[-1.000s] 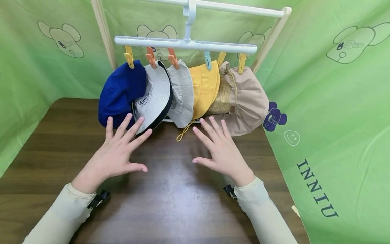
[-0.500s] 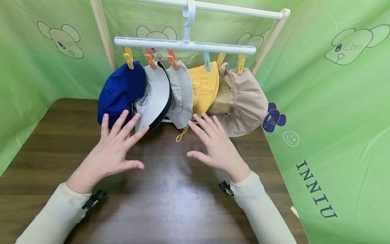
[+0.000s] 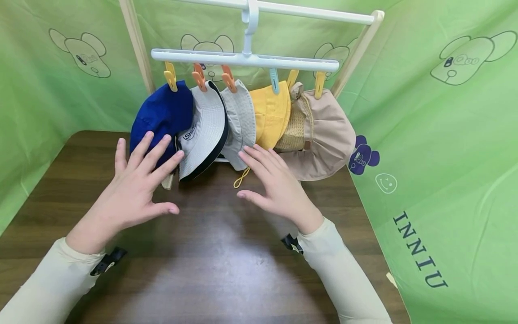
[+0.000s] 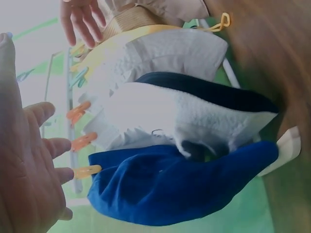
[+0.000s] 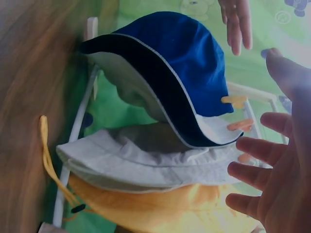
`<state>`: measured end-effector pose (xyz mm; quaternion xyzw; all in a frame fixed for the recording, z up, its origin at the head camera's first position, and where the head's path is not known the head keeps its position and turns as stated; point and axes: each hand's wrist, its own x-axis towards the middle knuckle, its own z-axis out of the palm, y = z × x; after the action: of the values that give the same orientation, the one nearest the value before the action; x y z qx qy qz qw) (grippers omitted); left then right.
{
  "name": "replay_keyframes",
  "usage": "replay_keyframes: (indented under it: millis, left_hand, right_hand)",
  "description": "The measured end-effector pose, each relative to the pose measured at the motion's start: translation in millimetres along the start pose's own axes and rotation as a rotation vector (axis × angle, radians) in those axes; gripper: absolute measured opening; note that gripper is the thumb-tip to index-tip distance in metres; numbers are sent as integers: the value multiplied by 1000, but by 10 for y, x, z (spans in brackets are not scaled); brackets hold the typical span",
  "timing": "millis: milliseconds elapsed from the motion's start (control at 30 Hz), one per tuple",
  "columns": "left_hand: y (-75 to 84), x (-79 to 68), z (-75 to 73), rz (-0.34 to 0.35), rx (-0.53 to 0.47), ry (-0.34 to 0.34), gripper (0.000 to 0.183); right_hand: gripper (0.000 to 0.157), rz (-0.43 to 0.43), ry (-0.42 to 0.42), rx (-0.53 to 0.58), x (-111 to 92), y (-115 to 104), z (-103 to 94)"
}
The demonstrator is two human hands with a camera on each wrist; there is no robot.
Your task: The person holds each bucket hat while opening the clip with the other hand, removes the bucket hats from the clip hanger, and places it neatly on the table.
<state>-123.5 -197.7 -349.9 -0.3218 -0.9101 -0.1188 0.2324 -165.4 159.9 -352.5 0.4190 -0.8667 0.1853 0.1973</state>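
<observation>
Several hats hang by clothespins from a pale blue hanger [image 3: 243,58]. From left to right come a blue hat [image 3: 162,112], a white bucket hat [image 3: 206,130] with dark lining, a light grey bucket hat [image 3: 240,121], a yellow hat [image 3: 271,112], a woven straw hat [image 3: 294,128] and a beige hat [image 3: 329,130]. My left hand [image 3: 131,189], fingers spread, hovers in front of the blue hat, holding nothing. My right hand [image 3: 275,184] hovers with straight fingers before the grey and yellow hats. In the left wrist view a yellow clothespin [image 4: 87,171] grips the blue hat.
The hanger hooks onto a white rail [image 3: 315,10] between wooden posts [image 3: 360,54] at the back of the brown table [image 3: 226,270]. Green printed fabric [image 3: 465,157] encloses the sides and back. A yellow cord [image 3: 241,178] dangles near the middle hats.
Both hands have drifted left. The left hand has also risen slightly in the head view, and more of the white hat's brim shows. The hats hang as before.
</observation>
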Motion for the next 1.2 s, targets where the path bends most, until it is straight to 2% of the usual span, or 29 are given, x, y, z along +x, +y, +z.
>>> replay_keyframes:
  millis: [233, 433, 867, 1000, 1200]
  left_hand:
    - [-42, 83, -194, -15, 3, 54, 104]
    - [-87, 186, -319, -33, -17, 91, 103]
    - [-173, 392, -538, -110, -98, 117, 106]
    - [-211, 462, -628, -158, -119, 98, 101]
    - [-258, 571, -720, -227, -163, 52, 92]
  right_hand:
    - [76, 22, 50, 28, 169, -42, -10]
    - [70, 38, 57, 57, 307, -57, -48]
    - [62, 62, 69, 94, 527, -130, -81]
    - [61, 62, 75, 107, 597, -135, -106]
    - [59, 120, 40, 175, 721, -152, -153]
